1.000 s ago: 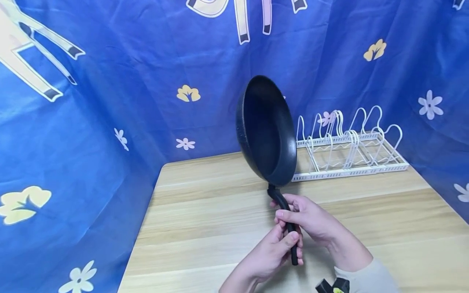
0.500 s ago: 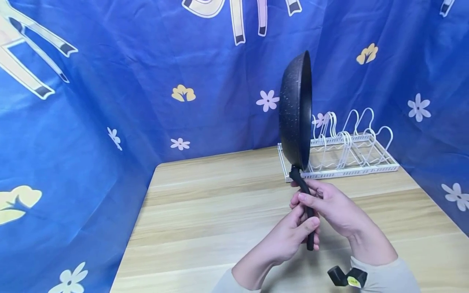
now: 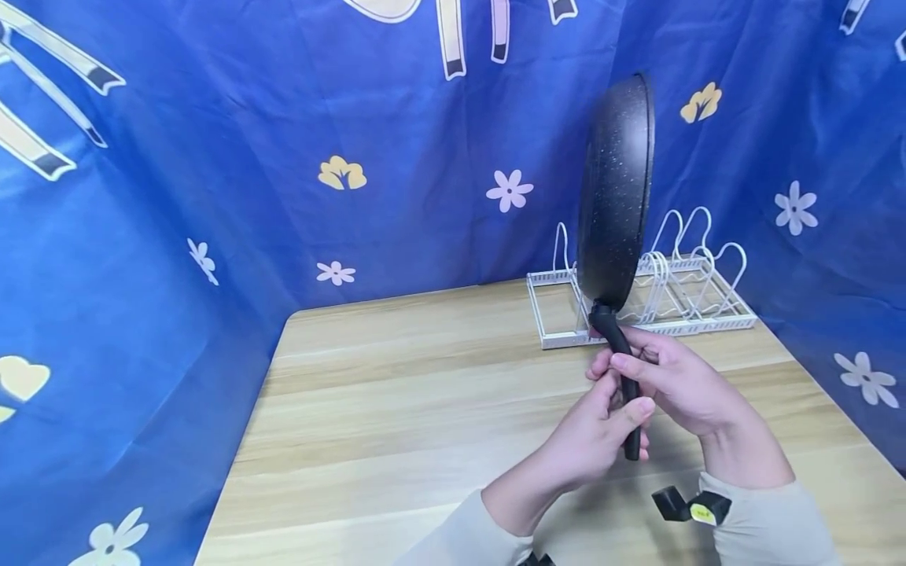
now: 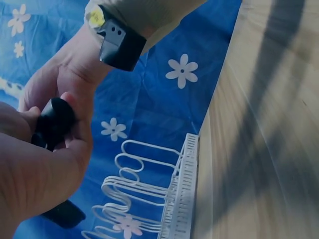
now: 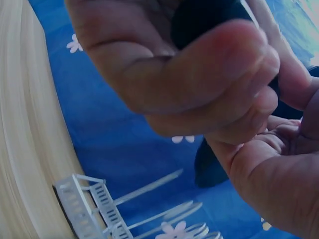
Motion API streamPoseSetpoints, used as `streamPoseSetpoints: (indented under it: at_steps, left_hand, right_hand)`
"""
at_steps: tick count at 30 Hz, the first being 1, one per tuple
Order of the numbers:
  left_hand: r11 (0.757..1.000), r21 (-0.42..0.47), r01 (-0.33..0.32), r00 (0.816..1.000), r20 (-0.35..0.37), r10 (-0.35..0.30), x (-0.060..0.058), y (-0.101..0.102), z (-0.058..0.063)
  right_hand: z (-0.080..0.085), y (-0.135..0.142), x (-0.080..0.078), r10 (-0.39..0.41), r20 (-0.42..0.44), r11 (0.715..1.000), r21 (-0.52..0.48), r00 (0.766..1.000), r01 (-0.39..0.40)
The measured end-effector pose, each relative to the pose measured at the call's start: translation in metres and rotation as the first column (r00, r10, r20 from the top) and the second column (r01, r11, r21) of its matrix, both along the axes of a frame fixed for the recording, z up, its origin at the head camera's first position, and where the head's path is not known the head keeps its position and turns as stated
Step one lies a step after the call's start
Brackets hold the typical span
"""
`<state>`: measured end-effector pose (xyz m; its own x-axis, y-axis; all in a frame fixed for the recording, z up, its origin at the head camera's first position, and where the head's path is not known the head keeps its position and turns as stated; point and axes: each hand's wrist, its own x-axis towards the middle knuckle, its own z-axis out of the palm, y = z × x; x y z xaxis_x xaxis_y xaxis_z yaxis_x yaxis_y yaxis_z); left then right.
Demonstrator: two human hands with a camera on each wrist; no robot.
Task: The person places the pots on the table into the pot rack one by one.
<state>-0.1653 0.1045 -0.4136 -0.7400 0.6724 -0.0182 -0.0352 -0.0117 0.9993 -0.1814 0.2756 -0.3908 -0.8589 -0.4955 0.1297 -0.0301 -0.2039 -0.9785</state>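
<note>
In the head view, the pan (image 3: 616,189) is standing edge-on right of centre, its long axis running nearly vertical, its body rising above the hands. The right hand (image 3: 683,385) is gripping the handle (image 3: 629,388) nearer the body; the left hand (image 3: 583,440) is gripping lower down. The white rack (image 3: 564,341) is showing behind the pan; whether they are touching is unclear.
</note>
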Motion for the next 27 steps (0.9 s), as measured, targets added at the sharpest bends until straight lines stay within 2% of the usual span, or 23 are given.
streamPoseSetpoints:
  at_steps: [8, 13, 20, 27]
  left_hand:
    - [0.996, -0.044, -0.084, 0.996, -0.043, 0.082, -0.006, 0.02, -0.007]
    - [0.991, -0.041, -0.129, 0.991, -0.027, 0.128, -0.007, 0.03, -0.012]
    - [0.979, -0.09, -0.181, 0.982, -0.065, 0.175, -0.009, 0.042, -0.019]
    - [0.97, -0.088, -0.227, 0.974, -0.025, 0.226, -0.01, 0.05, -0.022]
  right_hand:
    - [-0.012, 0.02, -0.013, 0.075, 0.023, 0.993, -0.089, 0.997, -0.072]
    - [-0.017, 0.028, -0.019, 0.087, 0.062, 0.992, -0.099, 0.994, -0.08]
    - [-0.024, 0.04, -0.027, 0.129, 0.06, 0.985, -0.126, 0.99, -0.12]
    - [-0.028, 0.05, -0.039, 0.18, 0.057, 0.98, -0.096, 0.982, -0.174]
